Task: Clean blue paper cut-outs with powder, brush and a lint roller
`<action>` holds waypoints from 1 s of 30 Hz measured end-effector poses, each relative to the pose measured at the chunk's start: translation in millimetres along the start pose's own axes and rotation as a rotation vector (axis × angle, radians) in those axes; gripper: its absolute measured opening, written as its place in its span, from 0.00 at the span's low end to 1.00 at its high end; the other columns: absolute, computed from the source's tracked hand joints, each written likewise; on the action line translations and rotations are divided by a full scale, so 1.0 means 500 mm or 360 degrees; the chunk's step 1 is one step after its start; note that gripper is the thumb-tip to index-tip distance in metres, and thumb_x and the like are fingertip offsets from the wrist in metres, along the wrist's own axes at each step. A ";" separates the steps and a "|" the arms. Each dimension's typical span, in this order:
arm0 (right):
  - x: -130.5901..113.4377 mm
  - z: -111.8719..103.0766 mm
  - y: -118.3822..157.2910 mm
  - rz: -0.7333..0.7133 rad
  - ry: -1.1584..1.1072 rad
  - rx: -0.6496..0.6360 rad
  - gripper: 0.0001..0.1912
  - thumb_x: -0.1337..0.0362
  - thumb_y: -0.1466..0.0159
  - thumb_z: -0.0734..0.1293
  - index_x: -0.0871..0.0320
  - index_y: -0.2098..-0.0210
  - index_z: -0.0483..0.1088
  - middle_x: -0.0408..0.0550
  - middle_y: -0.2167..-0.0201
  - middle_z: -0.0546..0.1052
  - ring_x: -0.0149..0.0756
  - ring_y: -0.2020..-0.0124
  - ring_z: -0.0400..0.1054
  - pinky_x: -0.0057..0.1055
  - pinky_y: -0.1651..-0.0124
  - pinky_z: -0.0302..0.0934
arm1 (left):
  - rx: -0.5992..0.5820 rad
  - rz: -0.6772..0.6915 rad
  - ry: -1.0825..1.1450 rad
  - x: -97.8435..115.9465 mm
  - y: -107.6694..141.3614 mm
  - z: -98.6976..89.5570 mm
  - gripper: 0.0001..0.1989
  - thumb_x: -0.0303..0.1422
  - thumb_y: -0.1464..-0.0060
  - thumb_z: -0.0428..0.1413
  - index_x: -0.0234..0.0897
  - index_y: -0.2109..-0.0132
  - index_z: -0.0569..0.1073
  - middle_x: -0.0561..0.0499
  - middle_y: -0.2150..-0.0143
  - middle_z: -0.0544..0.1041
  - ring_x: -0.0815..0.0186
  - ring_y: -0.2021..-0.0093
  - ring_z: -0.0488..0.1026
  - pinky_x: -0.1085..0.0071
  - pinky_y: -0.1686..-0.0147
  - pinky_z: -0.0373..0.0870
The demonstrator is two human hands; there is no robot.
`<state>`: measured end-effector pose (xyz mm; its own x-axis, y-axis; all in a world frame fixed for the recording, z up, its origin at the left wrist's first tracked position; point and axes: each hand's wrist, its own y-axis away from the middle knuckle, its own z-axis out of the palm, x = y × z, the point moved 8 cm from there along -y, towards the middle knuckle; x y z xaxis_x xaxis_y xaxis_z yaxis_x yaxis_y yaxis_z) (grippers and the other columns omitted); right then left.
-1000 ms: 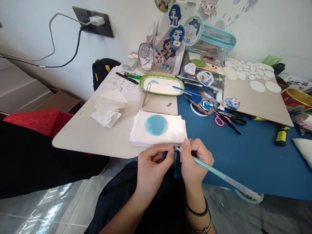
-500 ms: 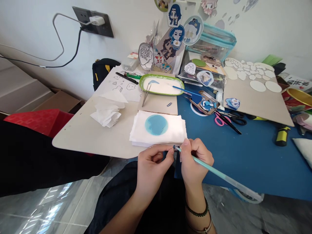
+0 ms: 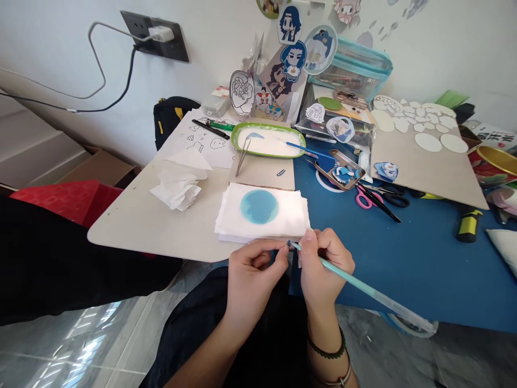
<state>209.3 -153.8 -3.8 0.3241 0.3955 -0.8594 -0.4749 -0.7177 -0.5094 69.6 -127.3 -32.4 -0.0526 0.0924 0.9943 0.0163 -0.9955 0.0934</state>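
Note:
My left hand (image 3: 255,272) pinches a small dark blue piece (image 3: 288,243) between thumb and forefinger, just in front of the white stack. In my right hand (image 3: 325,264) is a slim mint-green pen-like tool (image 3: 351,278) with a translucent rear end, gripped like a pencil. Its narrow tip meets or nearly meets the piece; its exact kind is unclear. Behind my hands lies a stack of white tissue (image 3: 293,210) with a round blue disc (image 3: 259,207) on top. A tiny dark blue sliver (image 3: 280,172) rests on the tan board (image 3: 262,172) beyond.
Tweezers (image 3: 243,156) and a blue stick (image 3: 302,149) lean on a green-rimmed dish (image 3: 238,146) of white material. To the right are a small tin of blue pieces (image 3: 355,171) and scissors (image 3: 365,198). Crumpled tissue (image 3: 177,186) sits left; white cutouts (image 3: 428,142) cover a board.
Both hands hold nearly the same pose, the tool's tip still at the small piece. The whole view has shifted very slightly.

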 end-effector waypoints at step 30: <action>-0.008 0.020 0.016 0.0312 -0.0608 -0.0405 0.07 0.68 0.35 0.65 0.51 0.60 0.74 0.44 0.65 0.78 0.38 0.61 0.73 0.36 0.59 0.68 | -0.0566 -0.0568 0.0659 -0.015 0.015 0.032 0.08 0.36 0.54 0.65 0.36 0.71 0.79 0.60 0.82 0.59 0.80 0.83 0.46 0.79 0.84 0.40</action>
<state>196.0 -155.4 -4.8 -0.0970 0.3868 -0.9171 -0.2667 -0.8978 -0.3504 86.3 -135.0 -38.4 -0.3753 0.4736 0.7968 -0.4012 -0.8579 0.3209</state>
